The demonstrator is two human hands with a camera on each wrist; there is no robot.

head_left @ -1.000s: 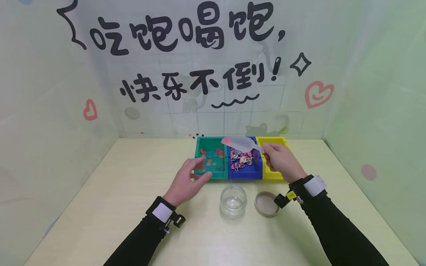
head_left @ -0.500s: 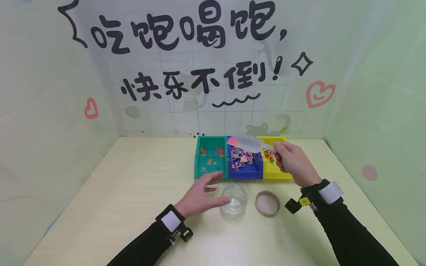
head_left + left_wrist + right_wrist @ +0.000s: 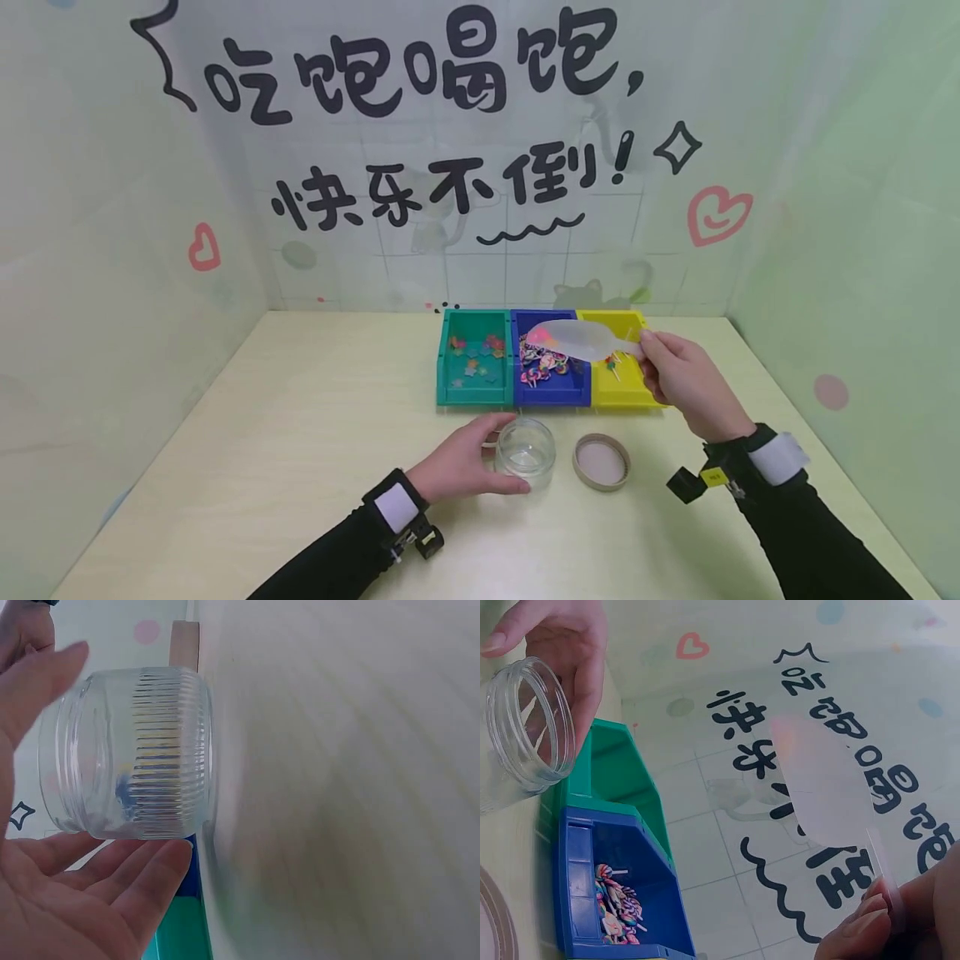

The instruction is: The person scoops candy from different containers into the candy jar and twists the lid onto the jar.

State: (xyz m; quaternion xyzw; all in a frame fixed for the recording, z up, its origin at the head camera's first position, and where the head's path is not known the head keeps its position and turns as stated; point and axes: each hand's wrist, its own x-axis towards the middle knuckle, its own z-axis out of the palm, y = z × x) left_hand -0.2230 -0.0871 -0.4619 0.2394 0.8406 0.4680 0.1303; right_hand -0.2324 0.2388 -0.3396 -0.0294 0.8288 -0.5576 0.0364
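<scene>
In the head view my left hand [image 3: 472, 462] is at the left side of a clear glass jar [image 3: 527, 450], fingers spread around it. The left wrist view shows the thumb [image 3: 64, 667] standing a little off the glass, while the fingertips [image 3: 172, 859] lie close to its other side; contact is unclear. My right hand [image 3: 693, 383] pinches the handle of a translucent scoop [image 3: 577, 340] and holds it up over the blue and yellow bins. Small pinkish-orange pieces [image 3: 542, 336] sit at the scoop's tip.
Behind the jar stand joined bins: green [image 3: 476, 396] with star-like pieces, blue [image 3: 555, 396] with lollipop-shaped pieces, and yellow [image 3: 626, 396] with small pieces partly hidden by the scoop. A round lid [image 3: 602, 462] lies right of the jar. Printed curtains surround the table [image 3: 300, 417].
My left hand has moved from the green bin's front down and right to the jar. My right hand has drawn the loaded scoop to the right and slightly nearer.
</scene>
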